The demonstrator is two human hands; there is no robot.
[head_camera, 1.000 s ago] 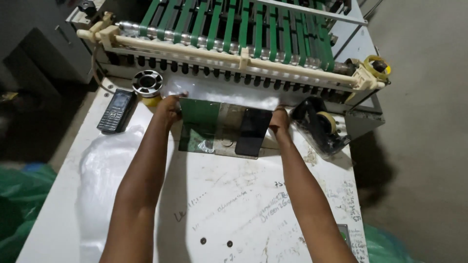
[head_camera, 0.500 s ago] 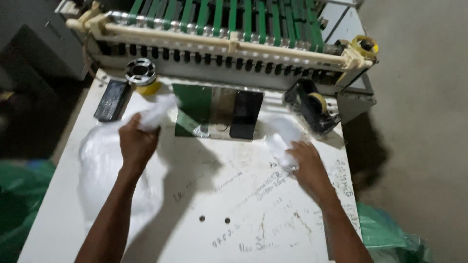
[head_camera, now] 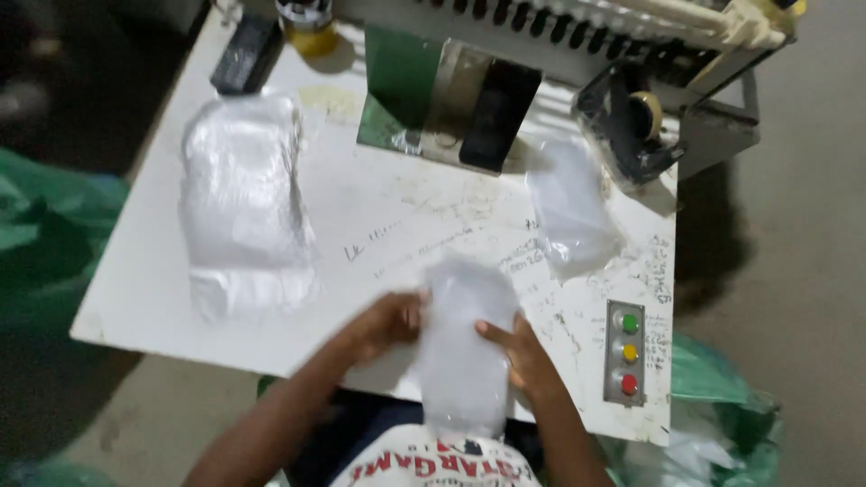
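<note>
A stack of clear plastic bags [head_camera: 462, 347] stands upright at the near edge of the white table [head_camera: 379, 216], held between both hands. My left hand [head_camera: 388, 323] grips its left side and my right hand [head_camera: 519, 353] presses its right side. The stack's lower end hangs over the table edge toward my shirt. A larger pile of clear bags [head_camera: 242, 203] lies on the table's left part. A smaller flat bag bundle [head_camera: 570, 207] lies to the right, near the machine.
A bag-making machine [head_camera: 559, 27] with rollers runs along the far edge, a green and black plate [head_camera: 446, 104] at its outlet. A tape dispenser [head_camera: 631, 117], a dark calculator [head_camera: 245, 52], a tape roll [head_camera: 305, 18] and a three-button panel [head_camera: 627, 352] are present. Green sacks [head_camera: 41, 225] flank the table.
Both hands pulled back from the machine outlet to the near edge and came together on a stack of bags. The view tilted down and nearer to the table.
</note>
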